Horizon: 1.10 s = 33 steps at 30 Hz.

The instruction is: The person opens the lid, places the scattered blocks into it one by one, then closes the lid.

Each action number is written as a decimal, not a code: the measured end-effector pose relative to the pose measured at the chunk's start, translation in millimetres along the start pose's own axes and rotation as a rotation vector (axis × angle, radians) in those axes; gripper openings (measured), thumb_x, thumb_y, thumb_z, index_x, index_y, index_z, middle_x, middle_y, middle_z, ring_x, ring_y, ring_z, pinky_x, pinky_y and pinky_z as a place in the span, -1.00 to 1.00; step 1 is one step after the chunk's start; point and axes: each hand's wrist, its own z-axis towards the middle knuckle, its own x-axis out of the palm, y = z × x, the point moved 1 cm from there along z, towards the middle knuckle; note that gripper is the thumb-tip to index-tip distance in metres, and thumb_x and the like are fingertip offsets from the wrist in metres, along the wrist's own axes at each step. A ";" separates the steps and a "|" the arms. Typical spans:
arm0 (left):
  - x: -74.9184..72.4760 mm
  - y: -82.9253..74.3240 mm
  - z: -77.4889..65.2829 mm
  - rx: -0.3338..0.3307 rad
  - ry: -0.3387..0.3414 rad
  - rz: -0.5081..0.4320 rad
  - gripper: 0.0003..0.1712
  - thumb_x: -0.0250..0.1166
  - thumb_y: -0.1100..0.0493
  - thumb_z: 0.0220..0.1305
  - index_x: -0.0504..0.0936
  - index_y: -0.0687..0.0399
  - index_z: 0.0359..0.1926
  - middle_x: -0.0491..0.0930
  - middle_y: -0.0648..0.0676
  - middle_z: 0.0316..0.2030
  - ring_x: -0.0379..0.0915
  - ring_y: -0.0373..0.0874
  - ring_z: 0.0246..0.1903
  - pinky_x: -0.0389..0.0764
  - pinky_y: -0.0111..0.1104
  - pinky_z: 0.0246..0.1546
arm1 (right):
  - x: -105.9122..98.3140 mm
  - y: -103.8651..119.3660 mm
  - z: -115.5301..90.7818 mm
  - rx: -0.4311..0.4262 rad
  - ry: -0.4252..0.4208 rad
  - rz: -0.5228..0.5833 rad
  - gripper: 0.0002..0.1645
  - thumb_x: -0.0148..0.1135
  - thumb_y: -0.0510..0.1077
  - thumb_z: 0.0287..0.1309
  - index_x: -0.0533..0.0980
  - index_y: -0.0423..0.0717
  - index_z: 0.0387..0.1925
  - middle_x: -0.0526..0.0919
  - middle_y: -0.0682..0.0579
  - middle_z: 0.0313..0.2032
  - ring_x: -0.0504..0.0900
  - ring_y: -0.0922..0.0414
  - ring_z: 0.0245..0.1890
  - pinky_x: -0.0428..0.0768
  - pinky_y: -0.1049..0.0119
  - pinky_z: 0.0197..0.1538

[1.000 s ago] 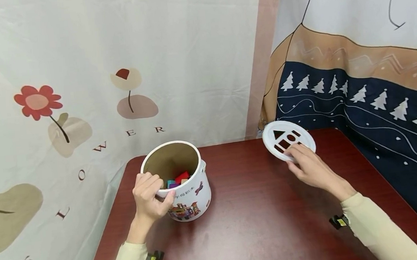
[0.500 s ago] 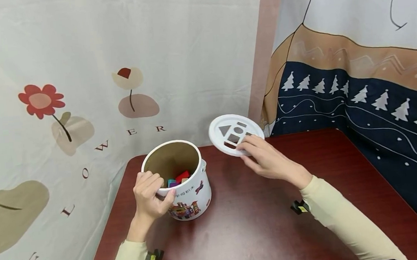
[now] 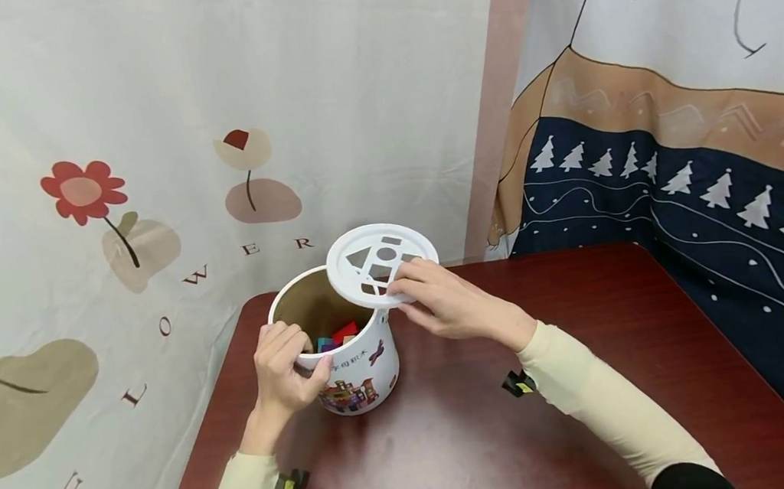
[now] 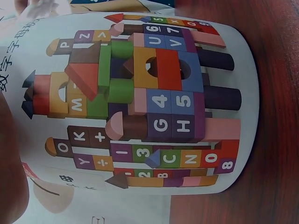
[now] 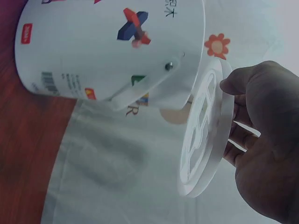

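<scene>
A white round bucket point(image 3: 363, 369) with printed toy-block pictures stands on the table, its top uncovered at the left. My left hand point(image 3: 283, 368) grips its near-left rim, fingers hooked over the edge and thumb on the outside. Colored blocks point(image 3: 345, 331) lie at the bottom inside. My right hand point(image 3: 445, 302) pinches the near edge of a white lid point(image 3: 357, 239) with cut-out shapes. Slightly tilted, the lid overlaps the bucket's right rim in the head view. In the right wrist view, the thumb presses one face of the lid point(image 5: 205, 126), beside the bucket's white handle point(image 5: 145, 86).
The dark red wooden table point(image 3: 583, 383) reaches to a pale printed curtain point(image 3: 369, 123) at the back. A navy cloth with white trees point(image 3: 719, 188) hangs along the right side.
My right hand has carried the lid leftward from the table's right back to over the bucket's right rim. The left hand has stayed on the rim.
</scene>
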 end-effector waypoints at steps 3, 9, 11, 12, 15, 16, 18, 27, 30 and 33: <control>-2.3 -5.3 -0.1 -0.030 -0.007 -0.033 -0.69 0.25 0.07 -0.21 0.37 0.19 -0.70 0.31 0.05 -0.72 0.19 -0.02 -0.59 0.18 -0.12 -0.43 | 5.2 4.3 7.4 -0.024 0.022 0.007 -0.73 0.31 -0.27 0.17 0.65 -0.20 -0.07 0.57 0.03 -0.17 0.43 0.11 -0.13 0.43 0.21 0.01; -9.9 -9.2 6.1 -0.053 -0.076 -0.059 -0.60 0.30 0.08 -0.30 0.54 0.39 -0.52 0.53 0.25 -0.52 0.37 0.14 -0.41 0.32 -0.08 -0.28 | 13.7 11.2 19.7 -0.070 0.036 0.030 -0.73 0.31 -0.28 0.17 0.67 -0.18 -0.07 0.57 0.03 -0.17 0.43 0.11 -0.13 0.43 0.22 0.01; -15.0 -9.8 10.6 -0.063 -0.095 -0.036 -0.56 0.28 0.07 -0.27 0.59 0.44 -0.46 0.58 0.31 -0.44 0.41 0.18 -0.35 0.37 -0.11 -0.20 | 16.1 13.4 23.7 -0.090 0.038 0.033 -0.73 0.30 -0.28 0.18 0.67 -0.19 -0.06 0.57 0.02 -0.17 0.43 0.10 -0.13 0.43 0.22 0.02; -17.5 -10.1 12.6 -0.068 -0.099 -0.028 -0.54 0.27 0.07 -0.24 0.61 0.46 -0.43 0.60 0.33 -0.41 0.43 0.20 -0.31 0.38 -0.12 -0.14 | 17.3 14.5 25.9 -0.100 0.040 0.035 -0.73 0.30 -0.28 0.18 0.67 -0.19 -0.06 0.58 0.01 -0.16 0.42 0.10 -0.13 0.43 0.21 0.03; -24.1 -11.2 17.5 -0.075 -0.089 -0.016 -0.52 0.26 0.06 -0.12 0.67 0.48 -0.34 0.63 0.38 -0.30 0.47 0.26 -0.21 0.40 -0.14 0.00 | 21.3 17.8 31.3 -0.129 0.048 0.039 -0.72 0.29 -0.28 0.18 0.67 -0.20 -0.05 0.59 0.01 -0.14 0.43 0.09 -0.11 0.43 0.20 0.05; -25.8 -11.5 18.2 -0.072 -0.077 -0.016 -0.52 0.26 0.07 -0.09 0.68 0.48 -0.32 0.64 0.39 -0.27 0.48 0.27 -0.18 0.40 -0.14 0.04 | 22.7 19.0 32.8 -0.138 0.052 0.044 -0.72 0.28 -0.28 0.19 0.67 -0.20 -0.05 0.59 0.01 -0.14 0.43 0.10 -0.11 0.43 0.20 0.05; -28.4 -12.8 19.4 -0.060 -0.045 -0.019 -0.53 0.27 0.09 -0.05 0.70 0.48 -0.28 0.65 0.39 -0.23 0.49 0.30 -0.13 0.40 -0.09 0.08 | 25.6 21.2 35.1 -0.154 0.063 0.051 -0.72 0.28 -0.28 0.20 0.67 -0.19 -0.04 0.59 0.02 -0.13 0.43 0.10 -0.10 0.43 0.21 0.06; -35.5 -6.1 12.2 -0.098 0.103 -0.028 -0.51 0.26 0.06 0.06 0.70 0.45 -0.17 0.63 0.40 -0.10 0.46 0.31 0.03 0.33 0.00 0.24 | 36.2 25.4 37.1 -0.149 0.105 0.063 -0.74 0.28 -0.25 0.25 0.68 -0.14 -0.04 0.59 0.01 -0.08 0.44 0.10 -0.02 0.43 0.17 0.14; -37.7 2.5 3.3 -0.156 0.163 -0.016 -0.40 0.20 -0.07 0.25 0.69 0.44 -0.03 0.60 0.40 0.01 0.41 0.31 0.12 0.29 -0.11 0.30 | 37.9 25.4 36.8 -0.143 0.113 0.060 -0.75 0.29 -0.24 0.26 0.69 -0.12 -0.04 0.60 0.02 -0.08 0.44 0.09 -0.02 0.43 0.16 0.14; -39.9 11.8 -5.9 -0.221 0.233 0.006 -0.31 0.10 -0.16 0.35 0.65 0.40 0.13 0.55 0.38 0.15 0.35 0.28 0.23 0.23 -0.15 0.36 | 38.8 25.5 36.4 -0.141 0.120 0.067 -0.74 0.29 -0.23 0.26 0.69 -0.11 -0.03 0.59 0.03 -0.07 0.44 0.10 -0.01 0.43 0.15 0.13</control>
